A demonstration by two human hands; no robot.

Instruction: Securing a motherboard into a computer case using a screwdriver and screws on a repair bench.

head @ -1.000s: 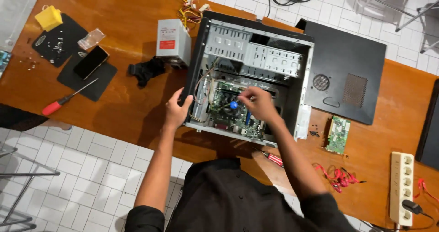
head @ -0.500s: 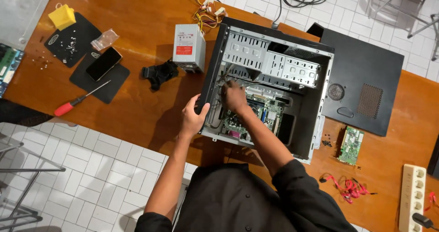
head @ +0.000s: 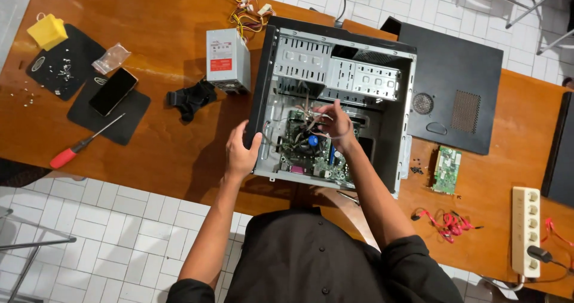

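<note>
An open black computer case [head: 406,100] lies on its side on the wooden table [head: 143,141], its green motherboard [head: 302,150] exposed. My left hand [head: 240,152] grips the case's left edge. Inside the case, my right hand [head: 336,122] is closed around a bundle of thin wires [head: 306,119] above the motherboard. Grey drive cages [head: 341,70] fill the far half of the case.
A grey power supply [head: 227,60] with coloured cables stands left of the case, beside a black glove [head: 191,97]. A red-handled screwdriver [head: 84,144], phone [head: 112,91] and black mats lie far left. The case side panel [head: 457,88], a green card [head: 446,170], red cables [head: 448,222] and power strip [head: 526,231] are right.
My right hand has shifted inside the case, from the motherboard's middle to its left part and back to the centre, now holding wires. My left hand stayed on the case edge. The view moved.
</note>
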